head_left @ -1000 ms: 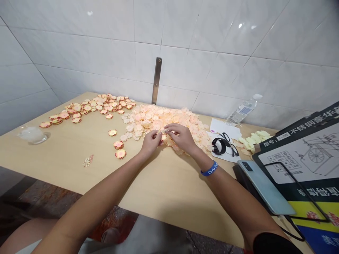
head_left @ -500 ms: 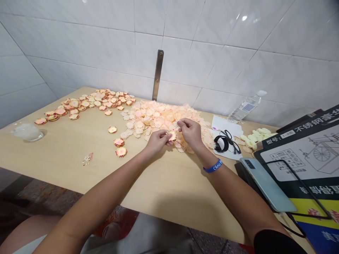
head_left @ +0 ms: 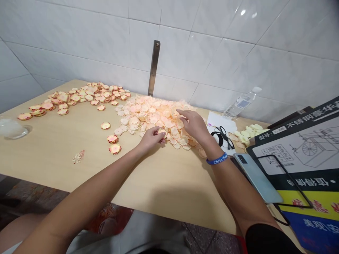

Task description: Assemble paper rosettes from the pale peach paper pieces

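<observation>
One frilled disc [head_left: 161, 132] sits pinched in the left hand [head_left: 152, 139] (best held lightly, to avoid bending), with thin pieces [head_left: 148, 113] heaped beneath the unclenched right hand [head_left: 195, 124].

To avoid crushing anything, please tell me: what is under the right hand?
A pile of pale, jagged discs runs in beneath the right hand; what the hand itself covers cannot be seen.

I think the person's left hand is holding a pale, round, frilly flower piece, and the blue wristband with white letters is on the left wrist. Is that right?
Not quite: the blue wristband with white letters is on the wrist of the right hand, as the head view shows. The left hand does hold a pale, round, frilly flower piece.
</observation>
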The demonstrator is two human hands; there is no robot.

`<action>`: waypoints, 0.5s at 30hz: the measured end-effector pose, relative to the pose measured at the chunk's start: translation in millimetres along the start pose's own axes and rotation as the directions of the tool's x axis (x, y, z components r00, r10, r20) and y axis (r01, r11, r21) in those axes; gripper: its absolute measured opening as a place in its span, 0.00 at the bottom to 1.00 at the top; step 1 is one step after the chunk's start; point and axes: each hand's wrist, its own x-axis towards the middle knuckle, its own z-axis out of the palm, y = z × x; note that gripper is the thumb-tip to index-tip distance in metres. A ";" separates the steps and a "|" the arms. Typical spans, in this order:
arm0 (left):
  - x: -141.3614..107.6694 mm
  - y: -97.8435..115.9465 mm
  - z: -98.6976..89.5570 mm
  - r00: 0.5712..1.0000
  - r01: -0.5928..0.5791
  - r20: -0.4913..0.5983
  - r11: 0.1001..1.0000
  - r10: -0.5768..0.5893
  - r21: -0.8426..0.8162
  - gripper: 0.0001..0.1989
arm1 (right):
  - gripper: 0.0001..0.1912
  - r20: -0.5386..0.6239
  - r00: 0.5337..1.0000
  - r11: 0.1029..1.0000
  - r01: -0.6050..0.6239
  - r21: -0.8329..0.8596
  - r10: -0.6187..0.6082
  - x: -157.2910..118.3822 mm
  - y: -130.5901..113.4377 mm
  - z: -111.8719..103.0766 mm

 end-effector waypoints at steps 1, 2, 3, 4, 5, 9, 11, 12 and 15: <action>-0.1 0.5 -0.7 1.000 -0.021 -0.004 1.000 0.021 0.021 0.09 | 0.18 -0.002 1.000 1.000 0.012 -0.006 -0.012 -1.2 -4.5 2.0; -0.2 0.7 -1.6 0.999 -0.040 -0.009 0.998 0.040 0.049 0.09 | 0.17 0.001 1.000 1.000 0.015 0.012 -0.015 -2.1 -8.8 3.6; -0.2 0.8 -2.7 0.998 -0.058 -0.016 0.995 0.060 0.081 0.10 | 0.16 0.018 1.000 0.999 0.012 0.049 -0.013 -2.8 -12.9 4.7; 0.0 0.5 -3.7 0.997 -0.075 -0.023 0.991 0.078 0.115 0.10 | 0.14 0.050 0.999 0.995 0.002 0.096 -0.007 -3.5 -16.7 5.3; 0.2 0.1 -4.5 0.995 -0.088 -0.029 0.985 0.094 0.147 0.11 | 0.13 0.089 0.996 0.989 -0.012 0.144 0.000 -4.1 -20.3 5.6; 1.4 -2.1 -4.8 0.993 -0.103 -0.040 0.972 0.113 0.210 0.15 | 0.11 0.221 0.975 0.961 -0.062 0.268 0.001 -6.6 -32.3 4.7; 1.7 -2.6 -4.4 0.995 -0.074 -0.052 0.973 0.087 0.221 0.17 | 0.11 0.250 0.968 0.951 -0.074 0.299 -0.003 -7.7 -37.0 4.0; 1.8 -2.6 -4.4 0.995 -0.059 -0.063 0.972 0.075 0.230 0.19 | 0.11 0.256 0.967 0.947 -0.076 0.313 -0.007 -8.1 -39.1 3.8; 1.4 -1.4 -5.7 0.994 -0.036 -0.089 0.963 0.062 0.269 0.23 | 0.10 0.267 0.964 0.935 -0.089 0.343 -0.006 -9.8 -44.1 4.7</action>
